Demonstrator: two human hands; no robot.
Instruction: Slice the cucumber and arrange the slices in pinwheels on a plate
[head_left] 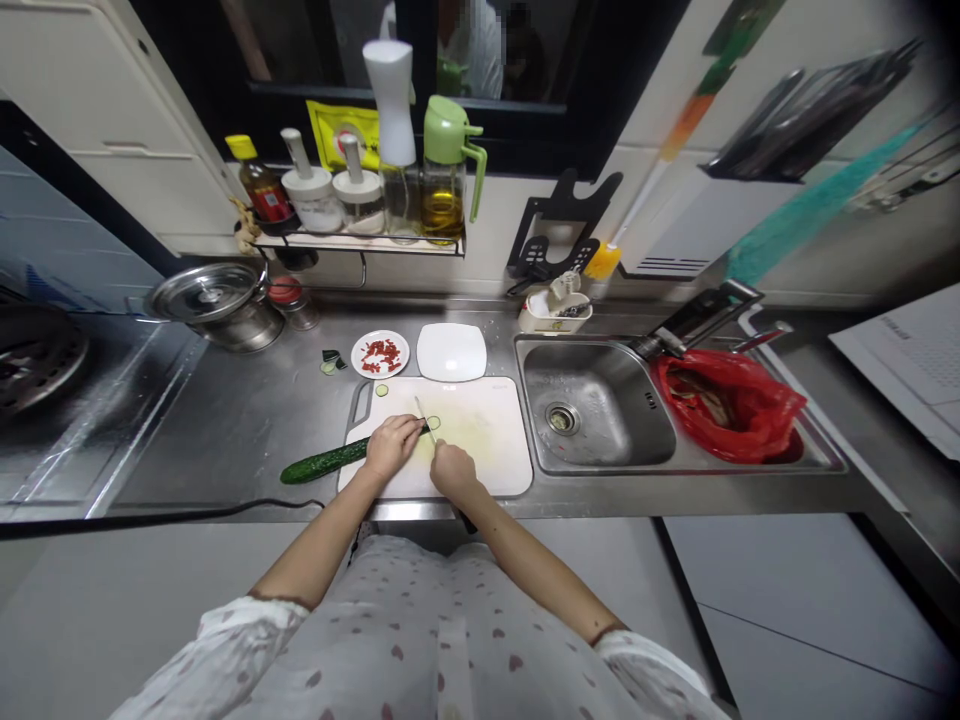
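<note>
A long green cucumber (322, 462) lies across the left edge of the white cutting board (480, 430). My left hand (391, 445) is closed over the cucumber's right end, pressing it down. My right hand (452, 468) is closed round the handle of a knife (424, 413), whose thin blade stands at the cucumber's cut end. One cucumber slice (433, 423) lies just past the blade, and another slice (382, 390) rests at the board's far left corner.
Behind the board sit a small plate of chopped red chili (380, 354) and a bare white plate (451, 351). A steel sink (592, 405) lies to the right, with a red plastic bag (731, 400) beside it. A lidded pot (214, 300) stands at the left, under a shelf of condiment bottles (360, 190).
</note>
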